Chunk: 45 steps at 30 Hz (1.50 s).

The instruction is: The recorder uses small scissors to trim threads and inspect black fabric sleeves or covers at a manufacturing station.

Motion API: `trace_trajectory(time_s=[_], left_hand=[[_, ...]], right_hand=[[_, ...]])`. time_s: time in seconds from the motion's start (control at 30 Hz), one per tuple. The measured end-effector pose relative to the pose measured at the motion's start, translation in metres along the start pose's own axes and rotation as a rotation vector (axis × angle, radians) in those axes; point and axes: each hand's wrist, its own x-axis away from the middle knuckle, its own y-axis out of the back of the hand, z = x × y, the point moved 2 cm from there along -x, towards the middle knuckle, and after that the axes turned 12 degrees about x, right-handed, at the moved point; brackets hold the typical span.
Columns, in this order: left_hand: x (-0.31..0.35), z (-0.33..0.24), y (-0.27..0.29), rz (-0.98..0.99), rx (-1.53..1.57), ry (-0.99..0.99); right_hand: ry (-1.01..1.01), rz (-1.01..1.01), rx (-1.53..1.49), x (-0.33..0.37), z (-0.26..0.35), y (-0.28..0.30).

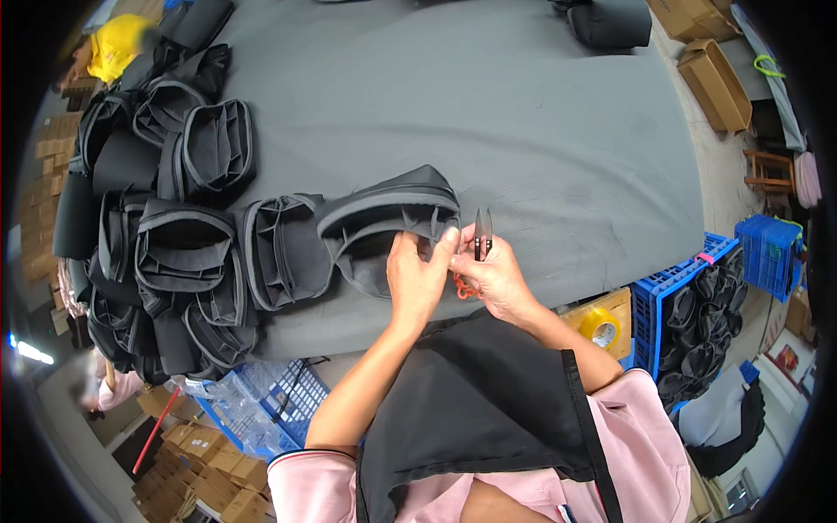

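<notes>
In front of me an open black fabric bag (397, 196) with dark dividers and a grey-trimmed rim rests on the table. My left hand (414, 275) is closed on its near right edge, thumb up and fingers reaching inside. Close beside it, my right hand (497, 275) grips a pair of small thread snips (484, 235). Their blades point away from me, slightly apart, and an orange-red piece (466, 286) shows under the palm. The right fingertips meet the left thumb at the bag's edge; whether they pinch the fabric too is hidden.
A grey cloth covers the table (558, 131). Several similar black bags (187, 244) crowd its left side; dark rolled pieces (610, 24) lie at the far right. Blue crates (645, 322) stand right, near yellow tape (602, 327). Two people are at the left, one in yellow (122, 44).
</notes>
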Motion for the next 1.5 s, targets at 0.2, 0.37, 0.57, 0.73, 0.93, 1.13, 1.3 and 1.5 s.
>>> trace_trajectory(time_s=[0.2, 0.37, 0.57, 0.73, 0.93, 1.13, 1.3, 1.5], left_hand=[[-0.003, 0.005, -0.004, 0.025, -0.093, 0.037], [-0.003, 0.006, -0.004, -0.012, 0.017, 0.048], [-0.003, -0.001, -0.004, -0.007, -0.019, 0.042], [0.0, 0.006, -0.005, 0.003, -0.113, -0.024], [0.002, 0.011, -0.007, 0.011, -0.105, -0.063], [0.002, 0.013, -0.008, 0.012, -0.139, -0.083], [0.003, 0.019, -0.01, 0.014, -0.163, -0.093], [0.004, 0.025, -0.011, 0.021, -0.171, -0.15]], right_hand=[[0.019, -0.083, 0.162, 0.004, -0.007, 0.012], [0.308, -0.298, 0.891, 0.019, 0.005, 0.032], [0.286, -0.181, 0.755, 0.01, -0.003, 0.052], [0.093, -0.095, 0.546, 0.0, -0.006, 0.058], [0.142, -0.081, 0.783, 0.001, 0.003, 0.052], [0.644, -0.182, 1.262, 0.006, 0.018, 0.045], [0.719, -0.192, 1.39, 0.008, 0.025, 0.04], [0.817, -0.194, 1.526, 0.01, 0.033, 0.034]])
